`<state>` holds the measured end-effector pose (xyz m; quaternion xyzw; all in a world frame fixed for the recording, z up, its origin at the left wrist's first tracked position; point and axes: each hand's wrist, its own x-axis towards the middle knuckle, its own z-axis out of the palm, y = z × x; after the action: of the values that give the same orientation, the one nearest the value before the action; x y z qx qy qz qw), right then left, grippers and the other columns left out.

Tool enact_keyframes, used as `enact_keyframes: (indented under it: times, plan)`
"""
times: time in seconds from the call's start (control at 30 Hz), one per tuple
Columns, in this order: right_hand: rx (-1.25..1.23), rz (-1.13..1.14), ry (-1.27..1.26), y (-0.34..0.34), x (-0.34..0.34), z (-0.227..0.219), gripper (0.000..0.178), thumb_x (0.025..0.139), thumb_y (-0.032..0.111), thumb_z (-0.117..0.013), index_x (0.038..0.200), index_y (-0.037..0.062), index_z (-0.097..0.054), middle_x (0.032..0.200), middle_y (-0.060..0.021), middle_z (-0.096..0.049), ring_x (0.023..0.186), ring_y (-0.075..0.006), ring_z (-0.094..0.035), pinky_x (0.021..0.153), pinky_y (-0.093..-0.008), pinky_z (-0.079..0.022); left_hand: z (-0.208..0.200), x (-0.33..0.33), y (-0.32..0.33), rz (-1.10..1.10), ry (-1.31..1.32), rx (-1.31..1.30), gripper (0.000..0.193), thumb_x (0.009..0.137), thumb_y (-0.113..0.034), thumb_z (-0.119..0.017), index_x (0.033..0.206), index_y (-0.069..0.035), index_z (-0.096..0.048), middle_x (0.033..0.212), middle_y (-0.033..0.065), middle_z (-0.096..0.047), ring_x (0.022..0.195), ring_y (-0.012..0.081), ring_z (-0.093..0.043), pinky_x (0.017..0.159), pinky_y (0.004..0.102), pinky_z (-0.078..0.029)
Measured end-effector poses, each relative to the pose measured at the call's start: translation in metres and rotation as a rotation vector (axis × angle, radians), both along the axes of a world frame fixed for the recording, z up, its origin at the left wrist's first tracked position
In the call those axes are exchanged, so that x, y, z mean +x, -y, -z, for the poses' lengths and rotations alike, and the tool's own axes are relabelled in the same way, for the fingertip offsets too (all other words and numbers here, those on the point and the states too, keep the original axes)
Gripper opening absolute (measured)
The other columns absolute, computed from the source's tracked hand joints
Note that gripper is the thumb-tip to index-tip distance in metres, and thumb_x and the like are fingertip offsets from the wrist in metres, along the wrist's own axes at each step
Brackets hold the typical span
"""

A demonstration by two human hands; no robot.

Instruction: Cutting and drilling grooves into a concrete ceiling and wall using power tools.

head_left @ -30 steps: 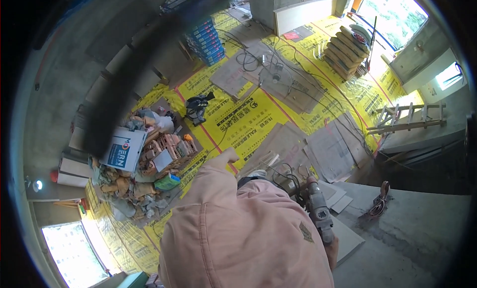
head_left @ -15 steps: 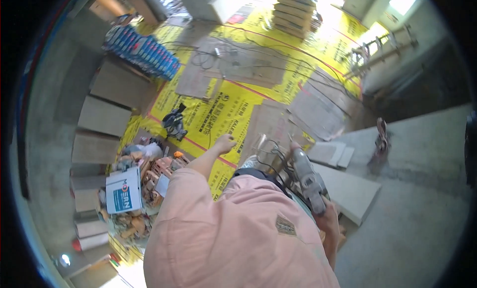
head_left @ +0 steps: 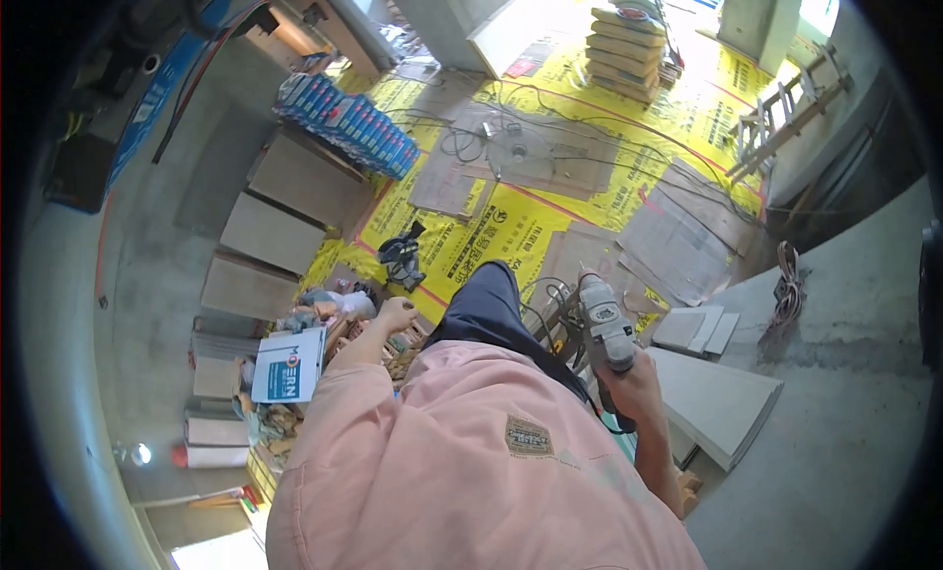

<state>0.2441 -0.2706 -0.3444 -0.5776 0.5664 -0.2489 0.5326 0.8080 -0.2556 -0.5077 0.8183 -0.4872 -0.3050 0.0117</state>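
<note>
My right hand [head_left: 632, 385] grips the rear handle of a grey rotary hammer drill [head_left: 605, 322], held at my right side with its nose directed ahead of me. A dark cord hangs by the handle. My left hand [head_left: 396, 316] is held out at my left side with its fingers curled in; whatever is in it, if anything, is too small to make out. Below that hand lies a heap of rubble and scraps, with a white and blue box [head_left: 290, 366] beside it. One of my legs, in dark trousers [head_left: 478, 310], reaches forward.
Yellow printed sheeting [head_left: 511, 231] and boards [head_left: 521, 147] cover the floor, crossed by cables. A dark bag-like item [head_left: 401, 256] lies ahead. Panels [head_left: 272, 233] and stacked blue packages [head_left: 349, 123] line the left; slabs [head_left: 717, 398] and a wooden ladder [head_left: 786, 113] stand right. Stacked sacks [head_left: 625, 49] are farther off.
My view has shifted, so the surroundings sit farther right. My left hand has dropped back toward my side, a leg has come forward, and the drill stays in my right hand.
</note>
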Motion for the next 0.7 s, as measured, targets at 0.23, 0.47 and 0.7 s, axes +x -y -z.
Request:
enact_keyframes:
  times: [0.23, 0.47, 0.7]
  plan:
    - [0.001, -0.040, 0.039, 0.000, 0.001, -0.003, 0.023, 0.083, 0.017, -0.070, 0.098, -0.0002, -0.065, 0.079, -0.0166, -0.067, 0.074, -0.0313, -0.067, 0.069, -0.0395, -0.051, -0.003, 0.001, -0.069, 0.167, -0.072, 0.092, 0.028, 0.082, -0.024, -0.071, 0.099, -0.002, -0.073, 0.094, 0.0133, -0.073, 0.085, 0.0220, -0.069, 0.077, 0.0328, -0.053]
    - [0.032, 0.014, 0.006, -0.010, 0.002, -0.006, 0.025, 0.084, 0.018, -0.070, 0.099, -0.0005, -0.066, 0.084, -0.0166, -0.069, 0.080, -0.0278, -0.068, 0.073, -0.0390, -0.051, 0.024, -0.010, -0.080, 0.107, -0.122, 0.110, 0.041, 0.080, -0.033, -0.071, 0.107, -0.002, -0.072, 0.106, 0.0190, -0.070, 0.102, 0.0307, -0.067, 0.092, 0.0366, -0.051]
    - [0.075, 0.081, -0.061, -0.019, 0.006, -0.004, 0.026, 0.085, 0.020, -0.071, 0.101, 0.0003, -0.066, 0.087, -0.0153, -0.070, 0.081, -0.0262, -0.067, 0.076, -0.0381, -0.052, 0.048, -0.068, -0.068, -0.034, -0.261, 0.212, 0.043, 0.085, -0.034, -0.072, 0.113, -0.001, -0.069, 0.106, 0.0198, -0.070, 0.100, 0.0302, -0.067, 0.088, 0.0378, -0.052]
